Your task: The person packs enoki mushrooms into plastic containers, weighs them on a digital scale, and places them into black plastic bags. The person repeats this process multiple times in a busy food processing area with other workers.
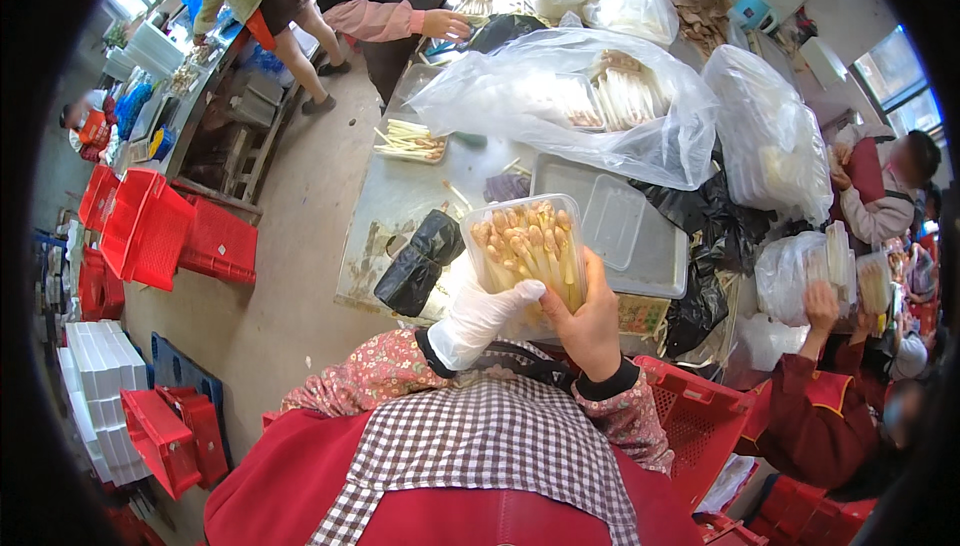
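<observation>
A clear plastic tray [529, 242] packed with long pale stalks with brown tips, probably mushrooms, is held up between both hands over the table edge. My left hand [480, 317], in a white glove, grips its lower left side, thumb across the front. My right hand [589, 317] is bare and clasps the lower right corner. Just behind the tray lies a grey shallow tray [660, 253] with a clear plastic container [611, 227] in it. Black plastic-wrapped bundles [420, 261] lie left of my hands. Farther back sits another tray of pale stalks [410, 142].
A large clear plastic bag [480, 92] holding filled trays covers the back of the metal table [356, 246]. Black plastic [697, 306] hangs at the right. Red crates [150, 234] stand on the left floor, another red crate [694, 411] by my right elbow. Co-workers stand around.
</observation>
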`<state>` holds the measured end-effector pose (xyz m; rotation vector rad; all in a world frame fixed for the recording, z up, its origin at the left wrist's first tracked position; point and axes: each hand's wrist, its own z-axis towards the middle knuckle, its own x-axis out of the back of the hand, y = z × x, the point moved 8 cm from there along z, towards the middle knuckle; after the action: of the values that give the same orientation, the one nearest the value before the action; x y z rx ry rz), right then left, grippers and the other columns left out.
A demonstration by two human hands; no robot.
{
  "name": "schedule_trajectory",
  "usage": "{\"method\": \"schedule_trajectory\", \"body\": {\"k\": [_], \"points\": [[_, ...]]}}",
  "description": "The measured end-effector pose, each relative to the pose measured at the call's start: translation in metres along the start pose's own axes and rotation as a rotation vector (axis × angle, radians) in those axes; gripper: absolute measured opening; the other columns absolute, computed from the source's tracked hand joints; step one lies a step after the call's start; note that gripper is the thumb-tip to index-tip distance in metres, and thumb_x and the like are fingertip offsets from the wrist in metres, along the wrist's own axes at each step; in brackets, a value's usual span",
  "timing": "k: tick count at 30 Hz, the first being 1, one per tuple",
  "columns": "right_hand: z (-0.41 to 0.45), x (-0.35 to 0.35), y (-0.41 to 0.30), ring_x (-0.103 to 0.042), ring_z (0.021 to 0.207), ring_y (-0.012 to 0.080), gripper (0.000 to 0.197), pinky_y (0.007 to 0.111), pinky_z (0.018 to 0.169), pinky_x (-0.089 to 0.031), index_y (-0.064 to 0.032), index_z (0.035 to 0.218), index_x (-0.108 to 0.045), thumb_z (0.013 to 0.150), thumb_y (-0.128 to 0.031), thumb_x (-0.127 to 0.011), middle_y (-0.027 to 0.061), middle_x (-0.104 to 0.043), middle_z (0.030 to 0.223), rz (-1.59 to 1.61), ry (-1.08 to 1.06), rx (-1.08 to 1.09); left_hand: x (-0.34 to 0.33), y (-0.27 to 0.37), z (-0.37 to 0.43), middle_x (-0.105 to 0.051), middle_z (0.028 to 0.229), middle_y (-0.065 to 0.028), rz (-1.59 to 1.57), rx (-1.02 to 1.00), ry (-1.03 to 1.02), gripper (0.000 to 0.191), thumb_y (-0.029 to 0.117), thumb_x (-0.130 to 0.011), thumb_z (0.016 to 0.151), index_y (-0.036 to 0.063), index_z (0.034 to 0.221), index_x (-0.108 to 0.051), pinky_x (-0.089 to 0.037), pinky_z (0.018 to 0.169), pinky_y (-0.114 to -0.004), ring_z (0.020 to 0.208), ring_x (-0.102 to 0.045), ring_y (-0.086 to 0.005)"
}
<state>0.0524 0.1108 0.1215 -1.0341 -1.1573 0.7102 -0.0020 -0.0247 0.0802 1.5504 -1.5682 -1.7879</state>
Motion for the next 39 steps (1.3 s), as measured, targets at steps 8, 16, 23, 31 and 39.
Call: {"method": "schedule_trajectory", "body": {"k": [8,16,23,31,39], "points": [[0.002,-0.003,0.027,-0.053,0.117,0.0163,0.047,0.028,0.101,-0.040,0.0087,0.136,-0.047,0.104,-0.026,-0.049,0.0122,-0.060,0.127,0.160,-0.115,-0.117,-0.005,-0.007,0.000,-0.054,0.137,-0.0105,-0.401,0.193,-0.020,0.062,0.044,-0.056,0.099,0.0072,0.145,-0.038,-0.048,0.103,-0.040,0.123,-0.057,-0.0227],[0.040,0.051,0.125,-0.062,0.105,0.0287,0.055,0.038,0.088,-0.050,0.0044,0.132,-0.051,0.098,-0.039,-0.055,0.0198,-0.063,0.115,-0.026,0.138,-0.213,0.014,0.005,0.013,-0.049,0.144,-0.0101,-0.363,0.069,0.014,0.057,0.035,-0.054,0.102,0.0081,0.148,-0.034,-0.047,0.107,-0.039,0.128,-0.054,-0.0226],[0.073,0.086,0.225,-0.064,0.097,0.0419,0.063,0.048,0.084,-0.051,0.0018,0.118,-0.054,0.078,-0.041,-0.077,0.0241,-0.065,0.106,-0.809,0.351,-0.386,0.020,0.017,0.015,-0.044,0.148,-0.0111,-0.429,-0.036,0.002,0.061,0.039,-0.054,0.101,0.0074,0.149,-0.032,-0.040,0.112,-0.043,0.134,-0.048,-0.0247],[0.073,0.098,0.274,-0.068,0.089,0.0376,0.036,0.045,0.078,-0.053,-0.0039,0.095,-0.063,0.074,-0.028,-0.080,0.0202,-0.070,0.094,-0.598,0.282,-0.524,0.017,0.018,0.011,-0.050,0.143,-0.0134,-0.511,-0.008,0.011,0.068,0.045,-0.058,0.097,0.0051,0.147,-0.034,-0.045,0.108,-0.044,0.128,-0.054,-0.0261],[0.066,0.104,0.257,-0.065,0.086,0.0363,0.026,0.048,0.075,-0.051,-0.0061,0.078,-0.063,0.082,-0.030,-0.072,0.0154,-0.068,0.086,-0.759,0.358,-0.466,0.015,0.020,0.015,-0.055,0.136,-0.0129,-0.541,-0.027,-0.018,0.062,0.036,-0.063,0.097,0.0053,0.144,-0.037,-0.051,0.103,-0.043,0.120,-0.060,-0.0252]]}}
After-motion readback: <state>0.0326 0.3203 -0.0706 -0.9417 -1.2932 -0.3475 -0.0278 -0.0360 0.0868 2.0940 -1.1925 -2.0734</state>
